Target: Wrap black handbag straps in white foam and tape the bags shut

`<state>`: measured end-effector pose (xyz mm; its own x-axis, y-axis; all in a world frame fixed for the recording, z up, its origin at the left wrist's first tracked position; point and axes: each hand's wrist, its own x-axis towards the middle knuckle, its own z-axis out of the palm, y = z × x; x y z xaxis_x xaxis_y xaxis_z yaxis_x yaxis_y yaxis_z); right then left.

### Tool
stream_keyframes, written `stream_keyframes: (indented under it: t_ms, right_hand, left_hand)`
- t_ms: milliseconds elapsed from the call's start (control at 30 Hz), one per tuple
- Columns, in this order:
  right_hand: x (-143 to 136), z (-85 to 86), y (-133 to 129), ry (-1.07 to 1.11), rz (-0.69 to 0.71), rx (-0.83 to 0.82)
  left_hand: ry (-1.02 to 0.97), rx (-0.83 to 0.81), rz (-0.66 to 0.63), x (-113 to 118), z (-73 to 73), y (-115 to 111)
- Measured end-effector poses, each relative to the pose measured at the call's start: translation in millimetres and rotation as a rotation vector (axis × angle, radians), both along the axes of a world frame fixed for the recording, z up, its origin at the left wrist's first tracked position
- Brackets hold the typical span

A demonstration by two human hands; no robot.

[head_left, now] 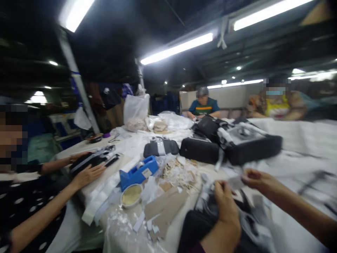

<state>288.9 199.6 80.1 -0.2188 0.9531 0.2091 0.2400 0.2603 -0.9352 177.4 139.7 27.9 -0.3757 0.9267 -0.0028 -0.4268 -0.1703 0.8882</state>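
Observation:
A black bag (196,225) with grey straps lies on the table close in front of me. Over it, my left hand (226,205) is closed with its fingers curled; what it grips, if anything, is hidden. My right hand (255,178) is raised a little farther right, with thumb and fingers pinched on a thin whitish sheet (235,181). That sheet spans the gap between my two hands, and blur hides its exact kind. Grey-white wrapping (204,196) shows on the bag beside my left hand.
A blue tape dispenser (139,172), a round tub (131,195), scraps (180,172) and cardboard (167,209) lie left of the bag. Several black bags (200,150) stand beyond. At left, a co-worker's hands (88,175) rest on a dark item; two people (204,105) sit farther back.

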Motion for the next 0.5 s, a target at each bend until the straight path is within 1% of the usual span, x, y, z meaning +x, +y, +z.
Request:
stream_keyframes:
  t_ms: [67,167,233,300,400,500]
  right_hand:
    - [19.5,-6.7,-8.5,0.085,-0.078,-0.084]
    - [29.3,-17.5,-14.6,0.246,-0.141,-0.121]
    - [26.8,-21.5,-15.8,0.260,-0.203,-0.116]
    - [22.5,-22.4,-18.2,0.258,-0.236,-0.090]
    - [18.8,-21.6,-23.5,0.249,-0.234,-0.047]
    - [18.1,-21.6,-27.7,0.184,-0.212,-0.021]
  left_hand:
    - [0.031,0.033,0.015,-0.7,3.7,-2.9]
    - [-0.017,0.009,-0.077,-1.1,4.7,2.0]
    - [-0.063,0.025,-0.108,-0.7,3.3,4.7]
    - [-0.105,0.071,-0.130,-0.3,2.2,3.9]
    - [-0.122,0.106,-0.156,0.9,1.8,0.7]
    - [-0.076,0.113,-0.147,1.7,0.8,-0.3]
